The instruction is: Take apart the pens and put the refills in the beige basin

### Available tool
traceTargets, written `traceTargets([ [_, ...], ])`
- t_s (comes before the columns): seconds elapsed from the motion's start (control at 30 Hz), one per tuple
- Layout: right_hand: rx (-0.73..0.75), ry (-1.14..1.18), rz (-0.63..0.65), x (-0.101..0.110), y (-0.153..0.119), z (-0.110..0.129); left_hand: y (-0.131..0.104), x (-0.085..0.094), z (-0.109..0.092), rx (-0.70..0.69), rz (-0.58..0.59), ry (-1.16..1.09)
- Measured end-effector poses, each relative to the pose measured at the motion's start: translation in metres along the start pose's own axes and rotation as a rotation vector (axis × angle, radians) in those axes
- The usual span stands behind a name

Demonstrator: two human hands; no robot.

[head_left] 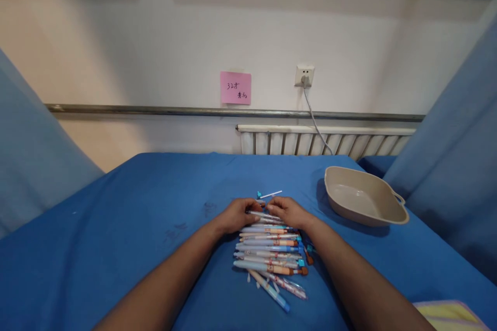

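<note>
A row of pens (267, 242) lies side by side on the blue cloth, their pale barrels printed with small patterns and several ends brown or teal. At the far end of the row, my left hand (238, 215) has its fingers closed around one end of a pen (261, 213). My right hand (290, 212) is curled at that pen's other end, thumb and fingers pinched; its grip is partly hidden. Just beyond my fingertips lies a thin white stick (271, 194) with a teal piece at one end. Nearest me, a blue-ended pen (274, 294) lies slanted across the others.
A beige plastic basin (361, 201) stands on the blue cloth (128, 227) to the right. A yellow cloth (450, 315) shows at the lower right. Behind are a radiator (279, 142), a plugged-in cable (313, 119) and a pink note (235, 88). Blue curtains (454, 129) hang at both sides.
</note>
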State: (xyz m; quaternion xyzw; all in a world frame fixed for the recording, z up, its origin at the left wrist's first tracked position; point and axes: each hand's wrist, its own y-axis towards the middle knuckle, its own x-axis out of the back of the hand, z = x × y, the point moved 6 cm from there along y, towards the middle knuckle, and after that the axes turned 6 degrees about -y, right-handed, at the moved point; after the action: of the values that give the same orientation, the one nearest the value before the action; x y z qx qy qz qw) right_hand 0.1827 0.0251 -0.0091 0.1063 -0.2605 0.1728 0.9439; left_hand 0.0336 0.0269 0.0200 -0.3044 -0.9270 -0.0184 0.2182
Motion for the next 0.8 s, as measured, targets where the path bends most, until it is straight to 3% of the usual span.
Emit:
traceTargets([
  [0.2,-0.008,0.157,0.123,-0.004,-0.004,0.001,0.001,0.002,0.002,0.031,-0.01,-0.051],
  [0.43,-0.016,0.148,-0.027,-0.004,0.004,-0.01,0.004,0.005,0.003,0.021,-0.117,0.013],
  [0.53,-0.012,0.141,-0.084,-0.003,0.006,-0.013,0.005,0.01,-0.001,-0.076,-0.195,0.067],
  [0.6,-0.008,0.137,-0.104,-0.002,0.007,-0.014,0.005,0.01,-0.004,-0.136,-0.199,0.113],
  [0.8,0.0,0.119,-0.13,0.002,0.007,-0.015,0.003,0.012,-0.004,-0.099,-0.216,0.251],
])
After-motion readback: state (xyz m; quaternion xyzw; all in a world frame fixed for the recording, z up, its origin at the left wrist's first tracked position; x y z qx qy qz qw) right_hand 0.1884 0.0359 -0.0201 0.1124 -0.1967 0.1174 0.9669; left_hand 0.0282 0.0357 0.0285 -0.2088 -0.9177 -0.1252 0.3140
